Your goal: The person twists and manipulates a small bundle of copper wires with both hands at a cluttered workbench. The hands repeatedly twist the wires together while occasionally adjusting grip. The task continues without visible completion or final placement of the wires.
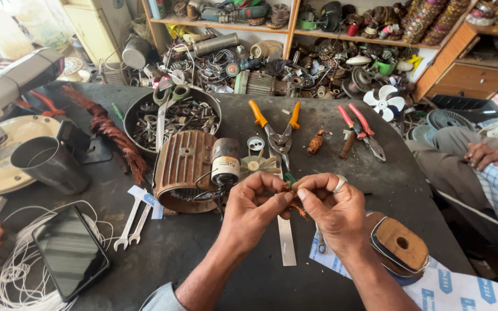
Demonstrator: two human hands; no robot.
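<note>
Over the dark workbench, my left hand and my right hand meet, both pinching a small bundle of thin copper wires with a bit of green sleeve. A ring sits on one right finger. A ribbed brown motor housing with a cylindrical capacitor lies just left of my left hand. Under my hands lies a flat steel strip. A brown spool sits beside my right wrist.
Orange-handled snips, red-handled pliers, a round pan of scrap parts, a metal cup, spanners, a dark phone on white wire and a small fan blade crowd the bench. Another person sits at right.
</note>
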